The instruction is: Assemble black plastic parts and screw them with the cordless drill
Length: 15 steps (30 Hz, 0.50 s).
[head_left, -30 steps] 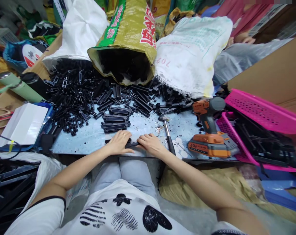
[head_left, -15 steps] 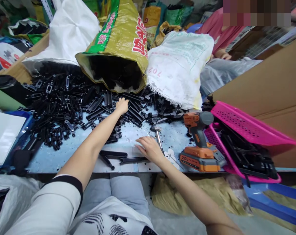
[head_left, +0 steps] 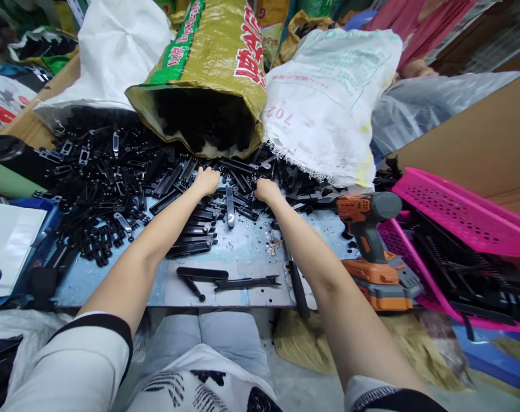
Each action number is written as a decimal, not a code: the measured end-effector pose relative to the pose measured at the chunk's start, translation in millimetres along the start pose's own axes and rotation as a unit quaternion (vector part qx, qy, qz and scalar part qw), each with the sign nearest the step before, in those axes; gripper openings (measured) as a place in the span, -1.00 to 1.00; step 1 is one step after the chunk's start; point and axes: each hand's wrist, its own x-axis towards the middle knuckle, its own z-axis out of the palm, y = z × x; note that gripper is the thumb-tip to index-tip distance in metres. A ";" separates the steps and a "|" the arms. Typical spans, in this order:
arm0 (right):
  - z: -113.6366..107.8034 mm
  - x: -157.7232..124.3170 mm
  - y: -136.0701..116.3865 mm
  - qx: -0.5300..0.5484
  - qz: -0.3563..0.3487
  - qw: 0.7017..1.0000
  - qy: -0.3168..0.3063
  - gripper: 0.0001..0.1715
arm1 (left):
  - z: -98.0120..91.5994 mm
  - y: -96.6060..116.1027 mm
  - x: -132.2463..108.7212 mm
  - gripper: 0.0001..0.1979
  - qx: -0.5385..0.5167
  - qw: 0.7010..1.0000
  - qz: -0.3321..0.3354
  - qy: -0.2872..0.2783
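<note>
My left hand [head_left: 207, 181] is closed at the edge of a heap of black plastic parts [head_left: 109, 171], just below the mouth of the yellow-green sack [head_left: 200, 120]. My right hand [head_left: 266, 190] is also closed, among black parts by the white sack [head_left: 324, 103]. What either hand holds is hidden. Between the hands lies a long black strip-shaped part [head_left: 230, 207]. Nearer me, a black two-armed piece [head_left: 202, 274] and a bar with forked ends [head_left: 248, 282] lie on the table [head_left: 238, 252]. A hammer handle [head_left: 298, 286] shows beside my right forearm.
An orange cordless driver [head_left: 369, 246] stands at the right, next to pink baskets [head_left: 466, 212] with black parts. Another white sack [head_left: 122, 51] spills parts at the left. A cardboard panel [head_left: 470, 137] borders the right. A person in red [head_left: 436, 28] is behind.
My right hand has moved forward from the near table into the black parts and closed. My left hand has shifted slightly left. The strip-shaped part now shows between them. The view has shifted.
</note>
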 end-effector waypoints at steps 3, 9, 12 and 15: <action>-4.7 -36.5 -3.7 0.032 -0.031 0.997 0.068 -0.73 | -10.7 -8.1 -29.4 -0.72 -0.069 0.990 -0.028 0.119; 2.8 -160.3 -21.0 0.296 -0.203 0.933 0.009 -0.80 | -23.0 -7.3 -165.7 -0.83 -0.228 0.940 -0.016 0.252; 23.5 -208.7 -34.2 0.333 -0.243 0.909 -0.066 -0.82 | -13.2 3.6 -245.5 -0.83 -0.287 0.926 -0.053 0.240; 37.1 -230.6 -43.6 0.285 -0.264 0.920 -0.043 -0.86 | 0.2 13.1 -298.3 -0.85 -0.307 0.925 -0.061 0.215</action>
